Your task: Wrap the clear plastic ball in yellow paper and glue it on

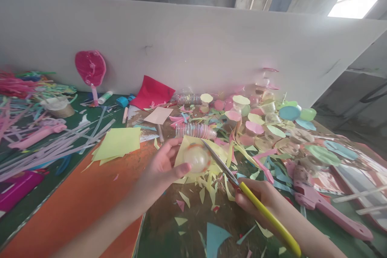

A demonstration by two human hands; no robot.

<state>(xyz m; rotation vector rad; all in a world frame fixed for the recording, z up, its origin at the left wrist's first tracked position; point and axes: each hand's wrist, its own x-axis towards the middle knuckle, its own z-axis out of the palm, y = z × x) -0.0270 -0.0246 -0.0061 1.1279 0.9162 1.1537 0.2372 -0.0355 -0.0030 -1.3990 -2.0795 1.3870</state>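
Note:
My left hand [169,167] is closed on a yellow paper sheet [217,151]. A clear, rounded plastic piece [196,158] sits against that sheet, with the thumb at its side. In my right hand [256,197] is a pair of scissors [223,166] with a long yellow handle. Their blades point up and left, over the sheet and close to the plastic piece's right side. Yellow paper scraps [211,189] lie just below both hands. To the left is a small stack of yellow square sheets [117,144].
A pink glue gun [320,201] lies at the right. Plastic pieces with coloured paper discs [289,113] crowd the back right. Pale strips [66,149] spread at the left beside an orange board [90,193]. A white partition [187,48] rises behind the table.

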